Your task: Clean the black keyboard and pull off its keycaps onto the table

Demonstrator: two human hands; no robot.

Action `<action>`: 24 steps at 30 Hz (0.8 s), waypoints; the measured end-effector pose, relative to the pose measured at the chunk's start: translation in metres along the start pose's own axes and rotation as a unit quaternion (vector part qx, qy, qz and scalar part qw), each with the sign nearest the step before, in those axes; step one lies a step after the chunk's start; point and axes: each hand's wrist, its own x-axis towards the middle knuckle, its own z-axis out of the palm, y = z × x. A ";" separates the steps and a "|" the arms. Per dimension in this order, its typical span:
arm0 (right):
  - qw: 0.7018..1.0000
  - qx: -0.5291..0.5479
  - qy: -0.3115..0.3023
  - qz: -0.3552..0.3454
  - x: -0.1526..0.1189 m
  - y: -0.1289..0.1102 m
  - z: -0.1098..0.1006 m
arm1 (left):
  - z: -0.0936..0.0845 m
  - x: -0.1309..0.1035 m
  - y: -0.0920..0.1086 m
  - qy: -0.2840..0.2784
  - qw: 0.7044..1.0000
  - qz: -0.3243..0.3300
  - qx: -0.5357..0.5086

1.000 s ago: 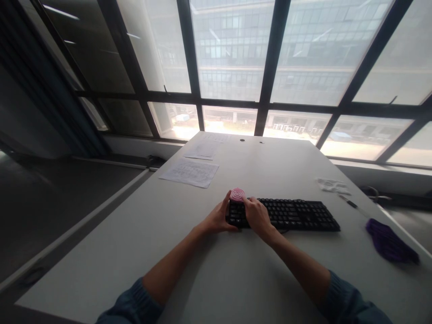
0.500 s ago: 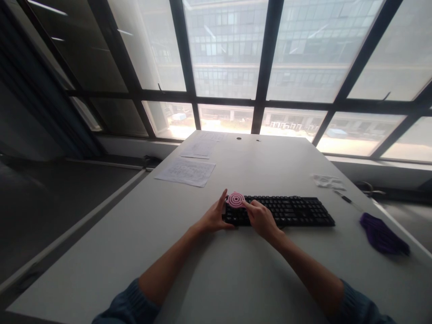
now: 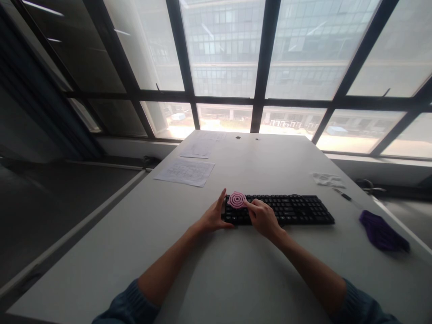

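A black keyboard [image 3: 293, 210] lies across the white table in front of me. My left hand [image 3: 213, 216] grips its left end, thumb along the near edge and fingers at the far edge. In my right hand [image 3: 263, 219] is a pink round scrubber [image 3: 237, 200] with concentric rings on its upper face, pinched by its right rim. The scrubber rests on or just over the keys at the keyboard's left end; its underside is hidden. My right hand covers some of the keys beside it.
A purple cloth [image 3: 383, 230] lies at the right table edge. Beyond it are a thin dark-handled tool [image 3: 343, 195] and a crumpled white cloth [image 3: 328, 180]. Printed papers [image 3: 187, 173] lie at the left. Large windows stand behind the table [image 3: 256, 166].
The pink scrubber and my right hand have shifted very slightly to the right over the keys. My left hand keeps its hold on the keyboard's end.
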 end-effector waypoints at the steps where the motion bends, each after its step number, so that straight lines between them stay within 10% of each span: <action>1: 1.000 0.008 0.001 -0.008 -0.001 0.000 0.001 | 0.000 0.000 0.000 -0.001 1.000 -0.001 0.004; 24: 0.996 0.039 0.006 -0.078 -0.004 0.003 0.000 | -0.001 -0.001 0.004 -0.007 1.000 -0.009 0.013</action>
